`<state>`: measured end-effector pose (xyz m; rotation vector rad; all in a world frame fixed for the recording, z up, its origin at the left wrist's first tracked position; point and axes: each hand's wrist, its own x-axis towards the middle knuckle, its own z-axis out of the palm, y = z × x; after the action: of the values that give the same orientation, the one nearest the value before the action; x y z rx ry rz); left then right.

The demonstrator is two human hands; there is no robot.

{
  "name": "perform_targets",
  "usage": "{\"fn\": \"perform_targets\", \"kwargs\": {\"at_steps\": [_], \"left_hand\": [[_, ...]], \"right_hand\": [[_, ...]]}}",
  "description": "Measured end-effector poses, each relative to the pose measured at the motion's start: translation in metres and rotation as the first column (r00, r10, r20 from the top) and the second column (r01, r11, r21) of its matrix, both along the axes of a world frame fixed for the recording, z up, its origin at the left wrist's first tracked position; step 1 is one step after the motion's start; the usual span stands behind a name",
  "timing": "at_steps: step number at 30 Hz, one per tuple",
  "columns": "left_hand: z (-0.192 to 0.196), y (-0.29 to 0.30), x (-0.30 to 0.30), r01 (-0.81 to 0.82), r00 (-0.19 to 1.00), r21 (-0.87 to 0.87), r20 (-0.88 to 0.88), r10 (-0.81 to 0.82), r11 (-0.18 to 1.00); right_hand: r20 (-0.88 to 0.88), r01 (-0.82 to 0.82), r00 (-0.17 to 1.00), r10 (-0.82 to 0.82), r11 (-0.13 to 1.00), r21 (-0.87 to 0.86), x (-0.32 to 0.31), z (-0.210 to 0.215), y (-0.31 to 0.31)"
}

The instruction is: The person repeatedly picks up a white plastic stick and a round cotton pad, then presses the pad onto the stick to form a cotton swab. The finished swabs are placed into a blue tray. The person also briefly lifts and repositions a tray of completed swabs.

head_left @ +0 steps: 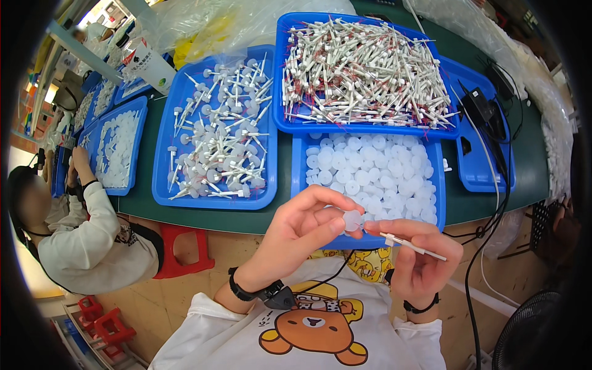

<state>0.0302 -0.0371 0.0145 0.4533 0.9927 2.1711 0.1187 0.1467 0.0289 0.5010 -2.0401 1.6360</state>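
Observation:
My left hand (pixel 296 228) pinches a round translucent white disc (pixel 353 220) between thumb and fingers. In my right hand (pixel 425 262) is a thin white stick-shaped part (pixel 419 248) with a small block near one end. The right fingertips reach the disc's edge, and the stick's block end points toward it. Both hands hover over the near edge of a blue tray (pixel 440 191) heaped with similar white discs (pixel 364 163). Another blue tray (pixel 370 129), resting over that tray's far part, is piled with white sticks (pixel 364 74) carrying thin red strands.
A blue tray (pixel 216 202) at left holds sticks joined to discs (pixel 228 135). Black adapters and cables (pixel 484 114) lie in a blue tray (pixel 487 183) at right. A co-worker (pixel 92 228) sits at far left near a red stool (pixel 185 250). A black fan (pixel 530 333) stands lower right.

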Motion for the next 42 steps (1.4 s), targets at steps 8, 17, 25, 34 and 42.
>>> {"fn": "perform_targets", "kwargs": {"at_steps": [8, 17, 25, 34, 42], "left_hand": [[-0.002, -0.002, -0.003, 0.043, 0.998, -0.014, -0.045, -0.044, 0.999], [-0.003, -0.001, -0.003, 0.022, 0.997, 0.028, -0.071, -0.020, 0.999], [-0.005, 0.003, -0.007, -0.036, 0.962, -0.005, -0.272, 0.033, 0.999], [-0.005, 0.006, -0.001, 0.010, 0.991, 0.028, -0.132, -0.006, 1.000], [-0.005, 0.004, 0.001, -0.039, 0.986, -0.063, -0.164, 0.028, 0.997]], "right_hand": [[-0.002, -0.004, 1.000, 0.004, 0.999, -0.039, -0.004, -0.002, 0.003], [0.013, -0.069, 0.997, 0.070, 0.994, -0.082, -0.003, -0.002, 0.004], [-0.005, -0.057, 0.998, 0.057, 0.998, -0.033, -0.002, -0.004, 0.009], [0.029, 0.123, 0.991, -0.128, 0.983, 0.139, -0.008, 0.008, 0.007], [-0.068, 0.170, 0.985, -0.157, 0.927, 0.333, -0.014, 0.016, 0.019]]}}
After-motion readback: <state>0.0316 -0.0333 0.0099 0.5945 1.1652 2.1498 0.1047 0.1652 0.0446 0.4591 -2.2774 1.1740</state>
